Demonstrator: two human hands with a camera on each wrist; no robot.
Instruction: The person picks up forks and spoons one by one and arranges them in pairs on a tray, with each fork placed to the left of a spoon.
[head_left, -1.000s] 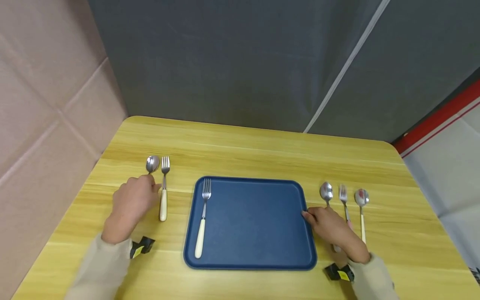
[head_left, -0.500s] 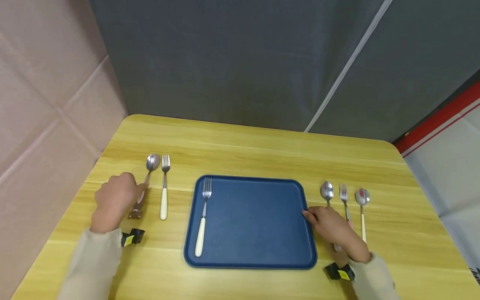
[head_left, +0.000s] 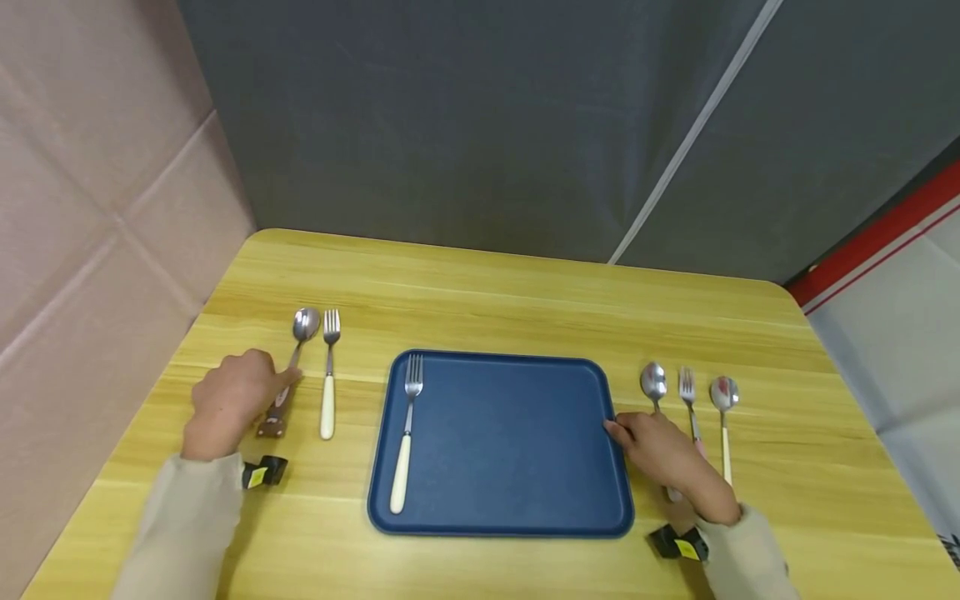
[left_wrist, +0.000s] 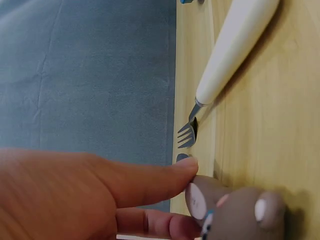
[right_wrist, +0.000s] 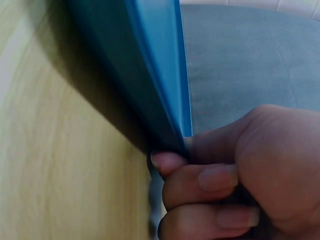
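Observation:
My left hand (head_left: 232,396) is at the handle of a metal spoon (head_left: 305,322) lying on the table's left side. In the left wrist view, thumb and finger pinch the spoon's brown bear-shaped handle (left_wrist: 240,210). Just right of it lies a fork (head_left: 327,408) with a cream handle. My right hand (head_left: 663,454) grips the right rim of a dark blue tray (head_left: 517,442), thumb over the edge and fingers curled below, as the right wrist view shows. A second cream-handled fork (head_left: 401,475) lies lengthwise inside the tray's left end.
Right of the tray lie a spoon (head_left: 653,382) partly under my right hand, a fork (head_left: 687,387) with a pink handle, and a spoon (head_left: 724,393) with a cream handle. A grey partition (head_left: 480,125) stands behind the wooden table (head_left: 480,292), a pinkish wall (head_left: 97,250) at left.
My left hand has moved left, away from the cream-handled fork, uncovering the spoon's bear handle; its thumb has shifted slightly. The right hand and tray have stayed put.

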